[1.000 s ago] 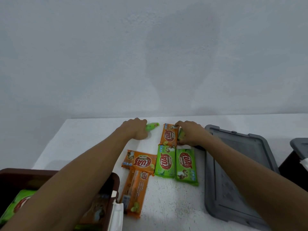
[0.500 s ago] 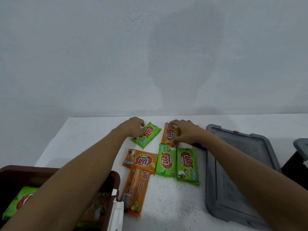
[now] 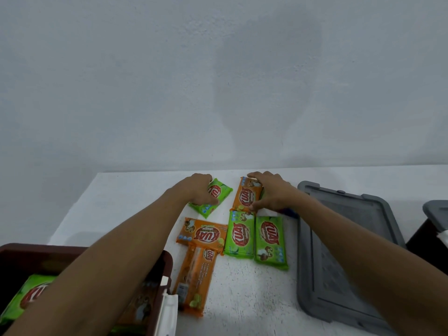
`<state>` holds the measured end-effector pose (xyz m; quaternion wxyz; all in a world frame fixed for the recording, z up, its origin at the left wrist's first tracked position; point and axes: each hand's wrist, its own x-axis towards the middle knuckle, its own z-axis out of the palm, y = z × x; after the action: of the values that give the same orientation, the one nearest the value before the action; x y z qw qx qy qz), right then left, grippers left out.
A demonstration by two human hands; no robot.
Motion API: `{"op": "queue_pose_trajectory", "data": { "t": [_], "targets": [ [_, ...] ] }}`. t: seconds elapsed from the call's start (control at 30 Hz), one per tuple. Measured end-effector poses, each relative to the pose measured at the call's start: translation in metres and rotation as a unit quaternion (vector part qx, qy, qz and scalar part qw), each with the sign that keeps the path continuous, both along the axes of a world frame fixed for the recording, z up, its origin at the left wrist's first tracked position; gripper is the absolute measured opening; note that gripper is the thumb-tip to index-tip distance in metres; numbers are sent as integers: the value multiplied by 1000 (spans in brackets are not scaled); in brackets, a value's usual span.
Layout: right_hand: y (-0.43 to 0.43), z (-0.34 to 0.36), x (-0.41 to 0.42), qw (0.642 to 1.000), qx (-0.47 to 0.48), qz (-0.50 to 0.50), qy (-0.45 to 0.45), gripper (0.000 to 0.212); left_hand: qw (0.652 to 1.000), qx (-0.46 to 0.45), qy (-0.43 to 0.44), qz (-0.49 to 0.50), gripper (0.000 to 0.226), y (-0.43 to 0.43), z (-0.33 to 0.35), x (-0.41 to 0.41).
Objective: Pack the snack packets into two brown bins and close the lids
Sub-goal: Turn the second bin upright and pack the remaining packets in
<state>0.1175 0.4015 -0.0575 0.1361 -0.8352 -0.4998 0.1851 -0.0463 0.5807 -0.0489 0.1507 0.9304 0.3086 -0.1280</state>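
Nearest to us, at the lower left, the brown bin (image 3: 167, 265) stands open under our left forearm. Inside it we see a packed green packet (image 3: 26, 294) lying flat and, against the right wall, a packed orange packet (image 3: 140, 309), blurred and partly hidden. A white piece (image 3: 169, 309) sits at the bin's near right corner; we cannot tell what it is.

Just beside the bin, on the white tabletop (image 3: 254, 299), lies the long orange packet (image 3: 196, 280), end toward us. Its far end touches the sideways orange packet (image 3: 202, 235). Right of that, the left green packet (image 3: 238, 234) and right green packet (image 3: 270, 241) lie side by side, touching. The grey lid (image 3: 339, 263) lies flat on the tabletop under our right forearm.

Farther out, our left grip (image 3: 196, 190) is clamped on the tilted green packet (image 3: 215, 198), thumb along its near edge and fingers over the far edge. Our right grip (image 3: 269, 190) is clamped on the far orange packet (image 3: 247, 197), fingers curled over its far end and thumb at the near end.

At the far right edge a second bin (image 3: 426, 234), dark, shows only in part beneath a second grey lid (image 3: 436, 209); its contents are hidden. Behind everything rises the pale wall (image 3: 218, 81)
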Motion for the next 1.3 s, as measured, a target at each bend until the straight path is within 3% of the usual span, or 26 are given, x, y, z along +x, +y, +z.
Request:
{"op": "queue_pose_trajectory", "data": {
  "t": [0.17, 0.33, 0.43, 0.5, 0.63, 0.73, 0.97, 1.17, 1.3],
  "targets": [
    [-7, 0, 7, 998, 26, 44, 21, 92, 999, 30, 15, -1, 93, 0, 2, -1],
    [-12, 5, 20, 992, -79, 58, -73, 107, 999, 36, 25, -11, 92, 3, 3, -5],
    [-16, 3, 22, 990, -81, 40, -106, 103, 1000, 16, 16, -11, 92, 3, 3, -6],
    [-17, 5, 23, 997, -34, 14, -70, 92, 1000, 13, 17, -16, 93, 3, 2, -7],
    [-20, 15, 25, 978, 117, -100, 140, 42, 999, 13, 20, -21, 95, 2, 2, -6],
    [-21, 20, 28, 962, 129, -122, 207, 26, 999, 11, 20, -22, 94, 3, 2, -6],
    [-27, 11, 34, 996, 49, -73, 19, 45, 999, 23, 25, -28, 96, 2, 2, -7],
    [-56, 9, 43, 995, 21, -47, -86, 56, 998, 49, 28, -37, 99, -3, 7, -6],
    [-79, 2, 52, 973, -39, -154, -165, 81, 997, 51, 6, -53, 93, -10, 15, 0]
  ]
}}
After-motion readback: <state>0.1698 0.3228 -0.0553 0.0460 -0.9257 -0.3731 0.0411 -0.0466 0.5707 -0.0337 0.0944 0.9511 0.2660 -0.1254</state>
